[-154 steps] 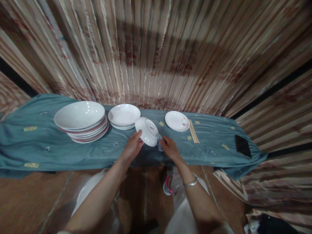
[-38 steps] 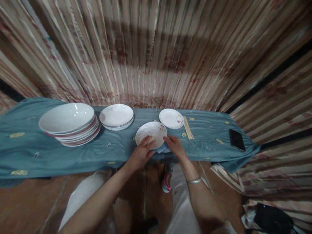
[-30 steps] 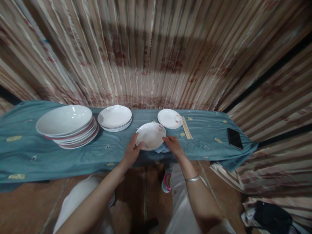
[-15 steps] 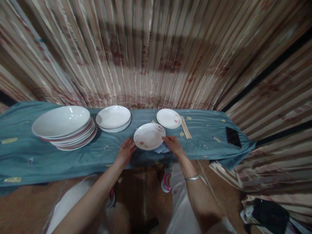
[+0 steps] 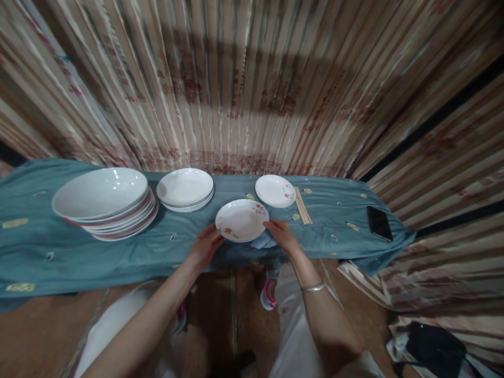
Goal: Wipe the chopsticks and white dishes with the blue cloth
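Between my hands is a white plate (image 5: 242, 220) with small flower prints near its rim. My left hand (image 5: 205, 244) grips its left edge, and my right hand (image 5: 281, 234) pinches the right edge. A light blue cloth (image 5: 263, 240) lies partly hidden under the plate, close to my right fingers. Just behind it, to the right, another flowered plate (image 5: 274, 191) rests on the table, with several wooden chopsticks (image 5: 303, 206) beside it.
A blue-green cloth covers the long table (image 5: 126, 262). At left stands a tall stack of large white bowls and plates (image 5: 104, 194); nearer the middle is a stack of white plates (image 5: 185, 188). A black phone (image 5: 379, 223) lies at right. Curtains (image 5: 244, 94) hang behind.
My hands and the plate stay almost in place. My left fingers have shifted slightly in against the plate's lower left edge. The view has moved a little.
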A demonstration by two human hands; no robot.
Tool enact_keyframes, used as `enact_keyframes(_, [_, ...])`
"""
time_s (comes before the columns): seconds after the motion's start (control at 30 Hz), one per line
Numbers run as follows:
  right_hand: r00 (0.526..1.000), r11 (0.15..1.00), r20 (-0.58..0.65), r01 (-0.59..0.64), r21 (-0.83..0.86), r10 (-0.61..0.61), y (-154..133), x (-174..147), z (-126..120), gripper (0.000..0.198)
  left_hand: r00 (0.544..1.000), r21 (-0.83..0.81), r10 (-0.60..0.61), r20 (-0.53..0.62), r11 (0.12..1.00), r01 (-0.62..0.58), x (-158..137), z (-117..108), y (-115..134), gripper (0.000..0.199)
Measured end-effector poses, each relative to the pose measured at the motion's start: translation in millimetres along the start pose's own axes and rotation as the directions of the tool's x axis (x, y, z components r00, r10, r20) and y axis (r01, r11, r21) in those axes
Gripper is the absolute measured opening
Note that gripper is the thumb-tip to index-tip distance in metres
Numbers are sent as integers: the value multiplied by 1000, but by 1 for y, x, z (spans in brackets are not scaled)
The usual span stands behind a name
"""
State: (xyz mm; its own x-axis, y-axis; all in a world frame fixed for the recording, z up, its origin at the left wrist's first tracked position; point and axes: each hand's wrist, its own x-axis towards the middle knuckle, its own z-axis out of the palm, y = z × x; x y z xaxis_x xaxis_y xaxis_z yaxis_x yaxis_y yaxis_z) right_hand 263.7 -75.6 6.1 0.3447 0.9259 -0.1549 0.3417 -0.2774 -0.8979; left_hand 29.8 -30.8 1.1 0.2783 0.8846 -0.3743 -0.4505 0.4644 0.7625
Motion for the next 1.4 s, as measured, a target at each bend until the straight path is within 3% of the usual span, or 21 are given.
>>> enact_keyframes(0.13, [999,1000,43,-20,-21,21,-3,-2,5,45,997,-22,-78,-8,997,77,-6,5,5,51])
enact_keyframes(0.33, [998,999,56,4,-40,-2,-4,-2,6,47,999,-43,-54,6,998,54,-9,9,8,47])
enact_keyframes(0.47, [997,997,-30,72,-24,-73,0,2,0,47,1000,-39,-29,-10,999,29,-6,7,6,49])
enact_keyframes(0.57, [991,993,-88,101,-57,-105,3,6,-4,38,1000,-19,-10,-7,1000,10,-4,3,3,53])
enact_keyframes(0.73, [993,972,-61,82,-219,-97,3,8,-7,24,998,17,55,8,998,-55,-3,0,-3,61])
enact_keyframes(0.97, [990,877,-42,98,-470,-133,-7,9,-2,22,989,139,150,10,979,-150,-6,5,1,66])
enact_keyframes(1.13, [983,719,-47,98,-688,-179,-10,16,9,26,986,191,164,26,967,-166,-8,8,5,71])
enact_keyframes(1.4, [952,572,-121,66,-817,-282,-11,26,30,30,980,251,193,47,947,-198,-11,8,7,71])
